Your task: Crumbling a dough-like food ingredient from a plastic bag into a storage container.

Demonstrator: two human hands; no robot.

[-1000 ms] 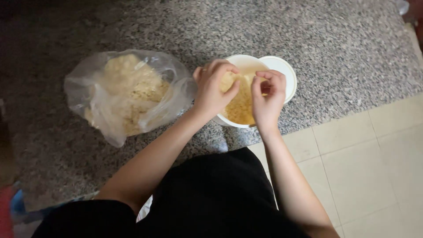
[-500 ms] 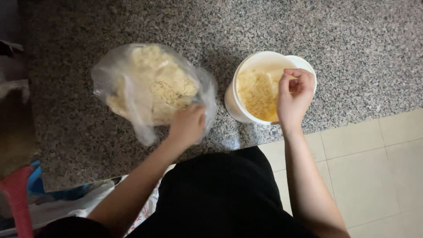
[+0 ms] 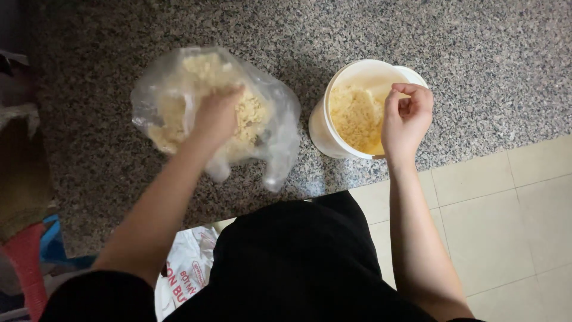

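Head view looks straight down, and the left hand (image 3: 215,114) is plunged into the mouth of the clear plastic bag (image 3: 271,128), fingers buried among the pale yellow crumbly pieces (image 3: 253,113) inside; whether it grips a handful or lies loose I cannot tell, since the fingers are hidden. Over on the other side, the right hand (image 3: 406,119) sits on the near rim of the white tub (image 3: 325,128), fingers curled in loosely with the thumb across them, holding nothing I can make out. Under that hand, inside the tub, lies more of the same yellow crumble (image 3: 356,116), spread over the bottom. Bag and tub rest side by side on the speckled grey stone counter (image 3: 476,65), close but not touching. Nearer the person, cream floor tiles (image 3: 512,214) show to the right, and a white printed bag (image 3: 185,271) lies low beside the dark clothing
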